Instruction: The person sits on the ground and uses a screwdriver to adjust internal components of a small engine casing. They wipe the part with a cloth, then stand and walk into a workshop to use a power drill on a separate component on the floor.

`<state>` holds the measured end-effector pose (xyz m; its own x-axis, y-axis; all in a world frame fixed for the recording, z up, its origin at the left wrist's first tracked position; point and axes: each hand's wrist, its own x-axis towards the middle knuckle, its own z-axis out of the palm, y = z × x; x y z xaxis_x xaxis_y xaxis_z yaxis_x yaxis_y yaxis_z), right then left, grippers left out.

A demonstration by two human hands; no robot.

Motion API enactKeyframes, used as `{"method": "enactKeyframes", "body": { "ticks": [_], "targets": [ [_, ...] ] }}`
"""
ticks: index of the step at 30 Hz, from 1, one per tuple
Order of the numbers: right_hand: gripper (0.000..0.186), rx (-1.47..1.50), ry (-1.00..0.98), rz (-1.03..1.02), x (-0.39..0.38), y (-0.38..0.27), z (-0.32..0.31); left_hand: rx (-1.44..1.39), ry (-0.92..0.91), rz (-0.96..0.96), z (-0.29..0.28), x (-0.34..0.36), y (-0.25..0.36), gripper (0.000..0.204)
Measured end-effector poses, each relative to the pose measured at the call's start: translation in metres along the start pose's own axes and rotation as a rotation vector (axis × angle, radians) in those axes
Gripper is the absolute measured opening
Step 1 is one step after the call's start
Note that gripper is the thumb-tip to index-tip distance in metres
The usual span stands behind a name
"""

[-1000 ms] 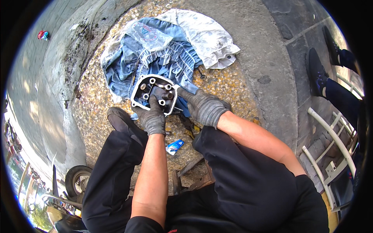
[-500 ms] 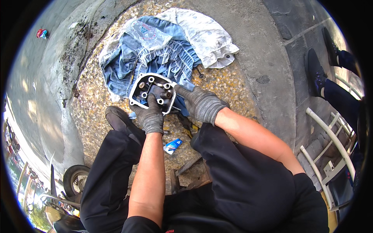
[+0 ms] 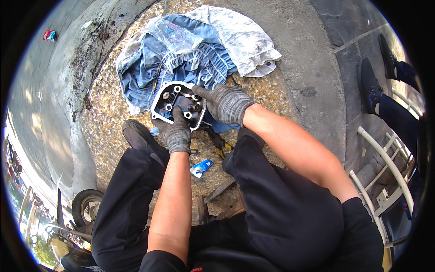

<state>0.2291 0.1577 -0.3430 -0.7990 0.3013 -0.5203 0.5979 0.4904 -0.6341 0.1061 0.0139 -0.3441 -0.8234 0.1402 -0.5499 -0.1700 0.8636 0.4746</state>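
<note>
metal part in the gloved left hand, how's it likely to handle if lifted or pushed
The metal part is probably stiff and fairly heavy for its size, judging by its solid-looking rim and walls. Its dark, slightly glossy inside could be slick, though the left hand wears a textured glove. Its squarish outline suggests sliding rather than rolling.

On my left hand and right hand I wear grey knit gloves, darker over the fingers and paler, finely flecked toward the snug cuffs. My black shirt has short sleeves and a bit of red marking on the front. Below come loose, plain black trousers and a dark, round-toed shoe on my left foot.
</note>
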Motion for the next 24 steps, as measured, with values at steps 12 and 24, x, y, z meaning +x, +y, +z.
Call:
{"method": "enactKeyframes", "body": {
  "ticks": [12,24],
  "targets": [
    [0.055,-0.036,-0.070,0.051,0.001,0.000,-0.003,0.023,-0.010,0.078,-0.002,0.003,-0.001,0.079],
    [0.052,-0.056,-0.236,0.156,0.008,-0.012,-0.019,-0.014,-0.023,0.092,-0.002,0.003,-0.003,0.076]
  ]
}}
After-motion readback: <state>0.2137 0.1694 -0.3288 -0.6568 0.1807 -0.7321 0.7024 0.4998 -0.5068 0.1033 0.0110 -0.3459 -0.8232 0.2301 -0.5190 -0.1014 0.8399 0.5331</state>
